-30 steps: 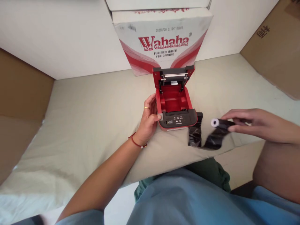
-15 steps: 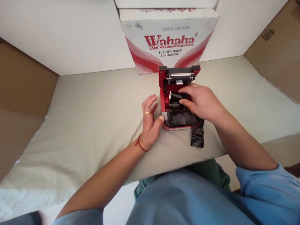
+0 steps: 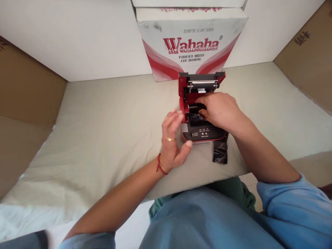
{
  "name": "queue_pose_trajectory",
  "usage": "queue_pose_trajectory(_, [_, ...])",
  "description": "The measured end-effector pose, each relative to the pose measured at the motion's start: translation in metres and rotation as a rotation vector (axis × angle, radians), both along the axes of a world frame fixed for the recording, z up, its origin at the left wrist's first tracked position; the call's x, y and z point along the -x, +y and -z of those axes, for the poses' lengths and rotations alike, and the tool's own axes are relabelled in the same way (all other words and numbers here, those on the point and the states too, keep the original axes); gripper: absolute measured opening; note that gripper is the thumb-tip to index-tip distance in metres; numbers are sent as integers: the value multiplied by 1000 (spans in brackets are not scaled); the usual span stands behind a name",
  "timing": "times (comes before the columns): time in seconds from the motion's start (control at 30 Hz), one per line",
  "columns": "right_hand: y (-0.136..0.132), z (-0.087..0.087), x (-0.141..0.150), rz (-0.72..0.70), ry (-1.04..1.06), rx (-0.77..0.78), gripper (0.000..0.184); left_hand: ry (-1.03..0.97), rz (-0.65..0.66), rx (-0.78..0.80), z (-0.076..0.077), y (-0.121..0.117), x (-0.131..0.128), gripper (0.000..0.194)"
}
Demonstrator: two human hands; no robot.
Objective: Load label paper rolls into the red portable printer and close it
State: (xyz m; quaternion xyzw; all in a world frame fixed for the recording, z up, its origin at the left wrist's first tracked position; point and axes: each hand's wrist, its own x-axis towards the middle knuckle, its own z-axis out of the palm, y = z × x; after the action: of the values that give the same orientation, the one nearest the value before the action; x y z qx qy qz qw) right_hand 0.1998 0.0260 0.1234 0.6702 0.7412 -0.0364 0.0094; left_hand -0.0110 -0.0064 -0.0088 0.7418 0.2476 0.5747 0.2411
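the right hand (image 3: 220,110) pinches the right end of a glossy black film roll (image 3: 195,108), lying crosswise inside an open red-and-black plastic device (image 3: 215,133); the left hand (image 3: 172,143), loosely spread, holding nothing, is farther left.

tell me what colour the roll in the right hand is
Glossy black; the roll in the right hand shows best in the head view.
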Motion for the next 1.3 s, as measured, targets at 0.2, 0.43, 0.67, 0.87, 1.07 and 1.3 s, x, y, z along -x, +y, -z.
queue_pose_trajectory(0.2, [-8, 6, -15, -62, 360, -35, 33, 39, 105, 64, -4, 8, 5, 76])
queue_pose_trajectory(0.43, [-39, 3, -43, 133, 786, -184, 30, 228, 140, -92, -4, 2, 9, 60])
queue_pose_trajectory(0.67, [-4, 26, -64, 179, 930, -496, 55, 228, 2, -229, -1, 0, 4, 47])
queue_pose_trajectory(0.87, [25, 48, -52, -52, 1164, -471, 58, 271, -69, -298, -4, -3, 0, 39])
queue_pose_trajectory(1.07, [-13, 40, -50, -127, 1167, -554, 43, 248, -71, -320, -5, -2, 0, 42])
queue_pose_trajectory(1.3, [-47, 61, -60, -391, 996, -567, 32, 266, -115, -345, -3, 0, 3, 44])
